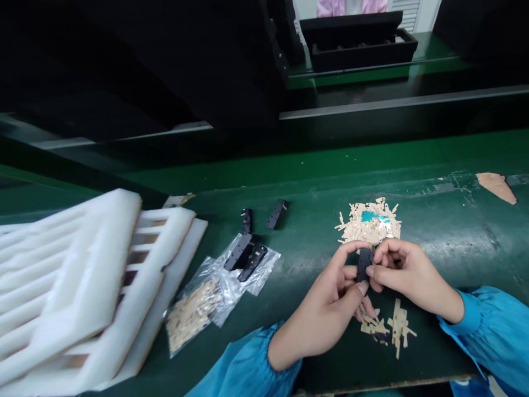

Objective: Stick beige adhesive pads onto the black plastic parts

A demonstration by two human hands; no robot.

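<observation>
A small black plastic part [364, 263] is held upright between my two hands. My left hand [330, 309] is closed on it, with fingers at its top and the thumb at its lower end. My right hand [399, 267] pinches at its right side; whether a smaller piece sits between those fingertips I cannot make out. Just beyond my hands lies a heap of small beige strips [367, 223] with a teal piece [369, 216] on it. Nearer to me, below my hands, are more beige strips [399, 325], some partly hidden by my left fingers.
Several black parts [243, 251] lie left of my hands, some on clear plastic bags. One bag [194, 314] holds beige pieces. Stacked white foam trays [95, 286] fill the left side. A beige scrap [496, 186] lies far right. Across the bench, a person sits behind a black box [363, 55].
</observation>
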